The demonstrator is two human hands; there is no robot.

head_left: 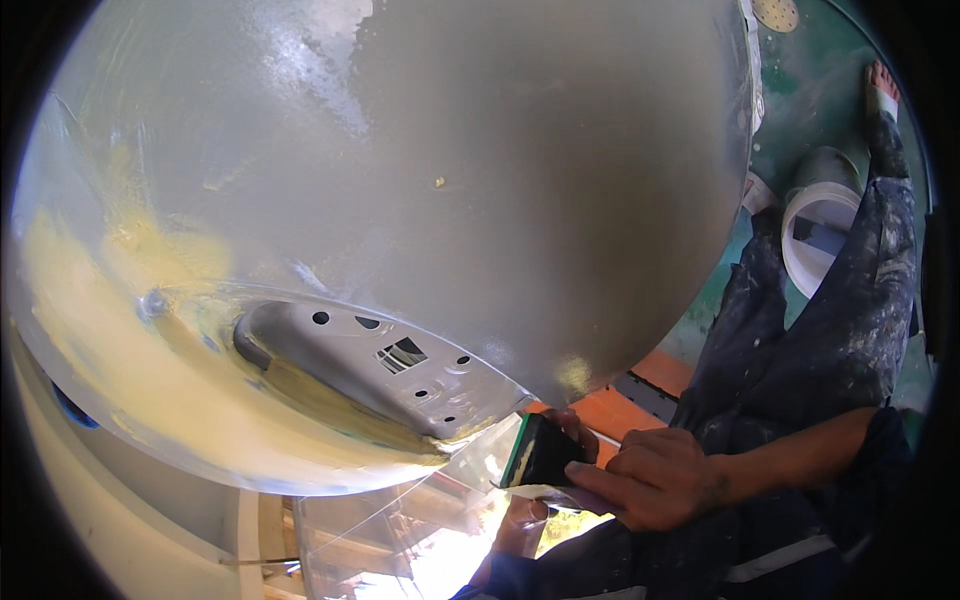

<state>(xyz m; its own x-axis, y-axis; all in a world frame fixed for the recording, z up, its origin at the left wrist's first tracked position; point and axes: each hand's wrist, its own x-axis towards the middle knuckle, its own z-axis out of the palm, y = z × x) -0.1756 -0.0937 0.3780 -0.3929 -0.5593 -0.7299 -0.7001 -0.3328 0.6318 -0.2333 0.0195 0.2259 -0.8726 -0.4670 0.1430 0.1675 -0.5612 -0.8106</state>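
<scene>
Fingers of the right hand (655,478) and left hand (573,428) hold a black, green-edged rectangular block (545,452) just beside the curved, yellow-patched grey shell (520,210), the left nearer it.

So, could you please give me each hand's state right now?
Left hand: closed, holding the black block, mostly hidden behind it.
Right hand: curled against the block; grip on the pale sheet cannot be told.

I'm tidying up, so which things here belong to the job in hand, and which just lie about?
Likely in the job:
black block with green edge
pale sheet against it
curved grey panel with yellowish patches

Apparently just lying about:
bucket
perforated disc
</scene>
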